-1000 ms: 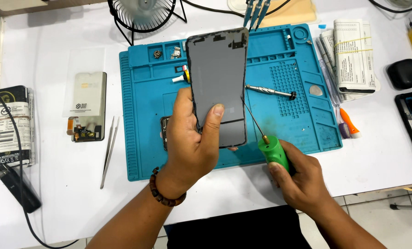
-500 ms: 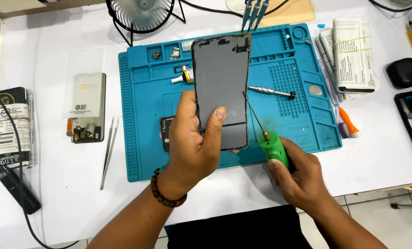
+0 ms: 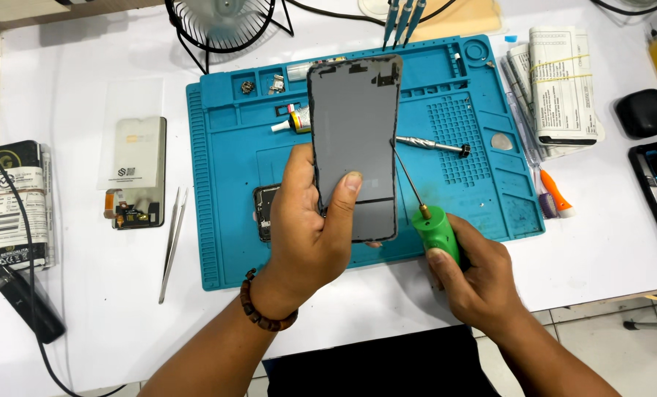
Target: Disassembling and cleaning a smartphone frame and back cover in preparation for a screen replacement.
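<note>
My left hand (image 3: 310, 224) holds a grey phone screen panel (image 3: 355, 132) upright over the blue work mat (image 3: 225, 213), thumb on its face. My right hand (image 3: 475, 276) grips a green-handled tool (image 3: 437, 229) whose thin metal shaft runs up to the panel's right edge. A dark phone body (image 3: 263, 212) lies on the mat, mostly hidden behind my left hand. A small glue tube (image 3: 293, 123) lies just left of the panel.
A silver screwdriver (image 3: 431, 145) lies on the mat right of the panel. Tweezers (image 3: 172, 242) and a spare screen part (image 3: 137, 173) lie on the white table to the left. A fan (image 3: 222, 22) stands at the back. Boxed packs (image 3: 562, 84) and a black case (image 3: 644, 112) sit at right.
The panel has shifted slightly right and down with my left hand. My right hand and the green tool stay at the panel's right edge.
</note>
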